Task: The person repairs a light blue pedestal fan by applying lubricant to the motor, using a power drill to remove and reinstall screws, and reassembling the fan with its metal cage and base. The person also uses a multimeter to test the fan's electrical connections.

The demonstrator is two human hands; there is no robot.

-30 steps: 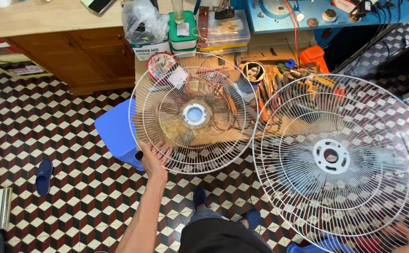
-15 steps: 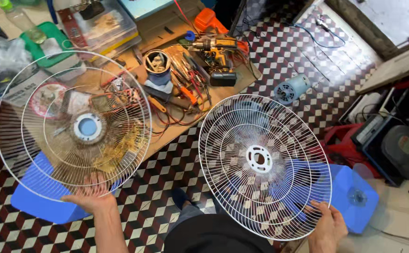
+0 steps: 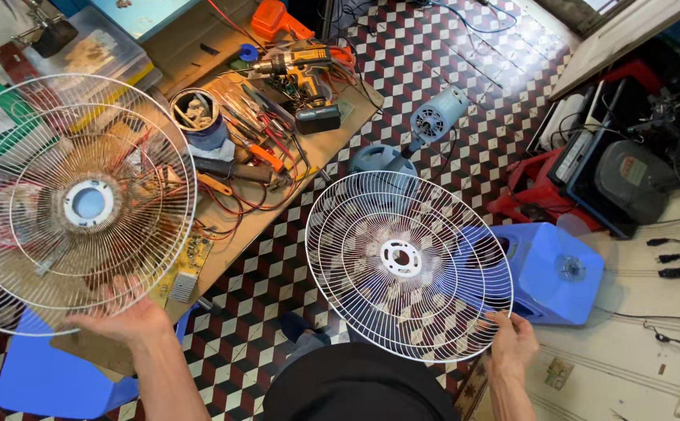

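My left hand [image 3: 125,316] grips the lower rim of a round white wire fan guard [image 3: 28,164] with a pale blue centre ring, held over the wooden worktable. My right hand [image 3: 515,339] holds the lower right rim of a second white wire fan guard [image 3: 355,234], which has a white slotted centre hub. This second guard hangs above the checkered floor, apart from the first.
The low wooden table [image 3: 270,214] carries a cordless drill [image 3: 301,66], pliers, screwdrivers, wires, a tin of small parts [image 3: 196,117] and a circuit board. A blue plastic stool [image 3: 554,269], a grey fan motor [image 3: 437,117], a red crate and black appliances stand to the right. Another blue stool [image 3: 44,382] is at lower left.
The view has swung right and both guards have drifted left in it. The right guard has shifted over the blue stool and floor; both hands keep their grips.
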